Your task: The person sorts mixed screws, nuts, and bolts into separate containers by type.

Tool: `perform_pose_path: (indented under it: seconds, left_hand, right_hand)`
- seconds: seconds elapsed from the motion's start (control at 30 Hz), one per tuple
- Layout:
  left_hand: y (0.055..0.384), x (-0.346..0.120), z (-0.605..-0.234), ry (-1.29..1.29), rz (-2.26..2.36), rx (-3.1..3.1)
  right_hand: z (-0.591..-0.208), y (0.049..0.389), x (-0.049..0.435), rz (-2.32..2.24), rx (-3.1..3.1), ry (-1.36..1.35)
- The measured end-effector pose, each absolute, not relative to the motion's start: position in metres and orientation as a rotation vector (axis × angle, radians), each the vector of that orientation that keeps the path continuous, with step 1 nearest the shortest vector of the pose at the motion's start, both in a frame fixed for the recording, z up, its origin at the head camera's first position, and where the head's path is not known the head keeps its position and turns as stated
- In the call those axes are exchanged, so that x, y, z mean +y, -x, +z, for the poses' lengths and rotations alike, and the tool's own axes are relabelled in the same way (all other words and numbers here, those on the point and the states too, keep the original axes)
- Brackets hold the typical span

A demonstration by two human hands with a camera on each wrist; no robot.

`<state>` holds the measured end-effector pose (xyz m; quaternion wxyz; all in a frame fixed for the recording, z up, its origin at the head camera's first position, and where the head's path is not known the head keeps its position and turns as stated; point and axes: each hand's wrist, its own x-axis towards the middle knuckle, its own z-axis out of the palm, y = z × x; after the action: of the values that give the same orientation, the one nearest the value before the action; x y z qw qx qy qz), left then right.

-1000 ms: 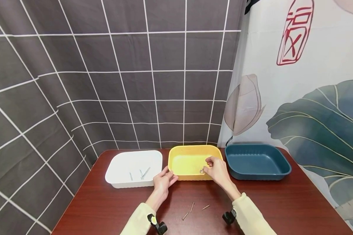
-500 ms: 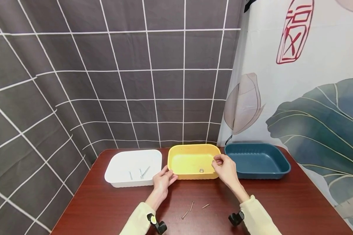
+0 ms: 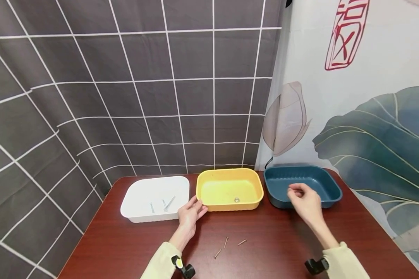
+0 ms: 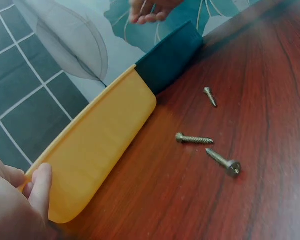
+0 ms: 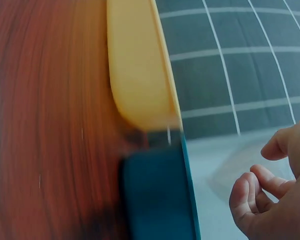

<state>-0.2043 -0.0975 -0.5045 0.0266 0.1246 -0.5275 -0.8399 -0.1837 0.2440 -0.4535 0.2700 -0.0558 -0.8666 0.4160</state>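
Observation:
My left hand (image 3: 189, 214) grips the near left corner of the yellow plastic tray (image 3: 227, 207), its thumb and fingers on either side of the rim in the left wrist view. Inside that tray lies a small shiny metal piece (image 3: 236, 200) that looks like a nut. Over the front of the dark blue tray (image 3: 275, 199) hangs my right hand (image 3: 307, 203), with loosely curled fingers and nothing visible between them; the right wrist view shows its thumb apart from the fingertips. Three brass-coloured screws lie on the table, one of them a screw (image 4: 225, 161) with a slotted head.
At the left stands a white tray (image 3: 134, 218) with several silver screws (image 3: 169, 203) in it. All the trays stand in a row along the back of the red-brown wooden table (image 3: 265, 248). A grey checked curtain (image 3: 192, 97) hangs behind.
My right hand has left the metal piece in the yellow tray and moved right, over the blue tray. The left hand keeps its grip on the yellow tray. The head view has shifted slightly.

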Motion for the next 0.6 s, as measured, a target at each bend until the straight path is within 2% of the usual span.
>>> perform_pose_path:
  seconds: [0.27,0.6]
  left_hand:
    - [0.181,-0.11,-0.503,-0.381,-2.48,-1.796]
    - [0.146,-0.128,-0.494,-0.397,-2.487,-1.936]
  right_hand:
    - [-0.457,0.162,0.303,1.13,-2.319,0.436]
    - [-0.466,0.157,0.34,1.373,-2.196,0.735]
